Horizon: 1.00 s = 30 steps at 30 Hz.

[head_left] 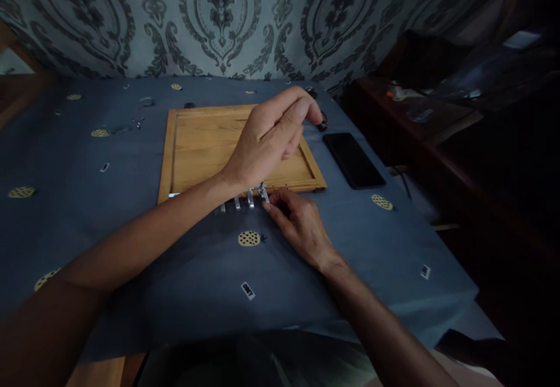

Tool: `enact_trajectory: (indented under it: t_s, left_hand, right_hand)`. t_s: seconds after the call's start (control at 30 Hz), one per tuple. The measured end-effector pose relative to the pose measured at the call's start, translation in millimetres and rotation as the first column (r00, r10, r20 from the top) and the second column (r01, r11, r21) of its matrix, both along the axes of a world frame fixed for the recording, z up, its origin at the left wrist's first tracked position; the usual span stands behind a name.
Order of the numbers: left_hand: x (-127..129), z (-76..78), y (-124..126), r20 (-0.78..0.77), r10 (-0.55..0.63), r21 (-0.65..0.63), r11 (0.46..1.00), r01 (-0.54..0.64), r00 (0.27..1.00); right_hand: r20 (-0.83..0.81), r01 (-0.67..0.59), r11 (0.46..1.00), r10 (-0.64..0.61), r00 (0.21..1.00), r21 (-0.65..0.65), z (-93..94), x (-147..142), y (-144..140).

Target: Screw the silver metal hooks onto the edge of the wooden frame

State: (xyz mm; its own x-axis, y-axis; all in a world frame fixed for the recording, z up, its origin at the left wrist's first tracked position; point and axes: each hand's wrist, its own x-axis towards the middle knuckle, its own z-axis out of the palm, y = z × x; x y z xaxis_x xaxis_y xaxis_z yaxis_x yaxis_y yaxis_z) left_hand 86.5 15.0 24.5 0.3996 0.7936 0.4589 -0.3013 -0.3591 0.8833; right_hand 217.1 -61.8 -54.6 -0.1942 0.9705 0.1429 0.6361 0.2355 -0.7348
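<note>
A framed wooden board [201,142] lies flat on the cloth-covered table. Several small metal hooks [250,199] stick out in a row from its near edge. My right hand [301,224] is at that edge, thumb and forefinger pinched on the rightmost metal hook [265,193]. My left hand [273,133] is raised over the board, fingers curled and thumb pressed against them. Whatever it holds, if anything, is hidden. My left forearm crosses in front of the board's near left part and covers some of the edge.
A black phone [354,159] lies right of the board. Small dark objects [322,122] are near the board's far right corner, partly behind my left hand. Small metal bits [138,123] lie at the left on the blue patterned cloth [196,294]. A patterned curtain [219,20] hangs behind.
</note>
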Motion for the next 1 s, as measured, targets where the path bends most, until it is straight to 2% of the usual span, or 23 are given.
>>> enact_trajectory:
  t_s: [0.13, 0.37, 0.57, 0.67, 0.77, 0.83, 0.9, 1.0]
  left_hand:
    - [-0.1, -5.0, 7.4, 0.076, -0.097, 0.018, 0.995, 0.096, 0.992]
    - [-0.1, -8.7, 17.2, 0.071, -0.161, 0.016, 0.987, 0.16, 0.984]
    - [-3.4, -3.3, 13.9, 0.029, -0.098, -0.029, 0.995, 0.099, 0.995]
    - [-10.6, 13.1, 8.0, 0.057, -0.046, 0.039, 0.998, 0.044, 0.997]
    - [-16.8, 32.2, -0.5, 0.163, -0.027, 0.162, 0.987, 0.0, 0.986]
    - [-18.1, 38.5, -5.5, 0.178, -0.012, 0.164, 0.986, -0.018, 0.984]
    - [-17.0, 37.1, -8.6, 0.126, 0.013, 0.093, 0.995, -0.025, 0.992]
    - [-12.8, 26.4, -9.5, 0.049, 0.027, -0.003, 1.0, -0.027, 0.998]
  right_hand:
    - [-0.015, -0.01, 1.0, 0.01, 1.0, -0.001, -0.2, 0.0, 0.0]
    - [-0.032, -0.016, 1.0, 0.016, 0.999, 0.004, -1.0, -0.3, 0.7]
    - [-0.027, -0.011, 1.0, 0.011, 1.0, 0.01, -1.4, -0.3, 0.5]
    - [-0.022, -0.016, 1.0, 0.016, 1.0, 0.014, -1.3, 0.2, 0.5]
    - [-0.017, -0.013, 1.0, 0.013, 1.0, 0.016, -1.4, 0.4, 0.5]
    - [-0.021, -0.009, 1.0, 0.01, 1.0, 0.016, -1.6, 0.3, 0.3]
    - [-0.023, -0.008, 1.0, 0.009, 1.0, 0.012, -1.6, 0.2, 0.1]
    - [-0.02, -0.009, 1.0, 0.009, 1.0, 0.003, -1.4, 0.3, -0.1]
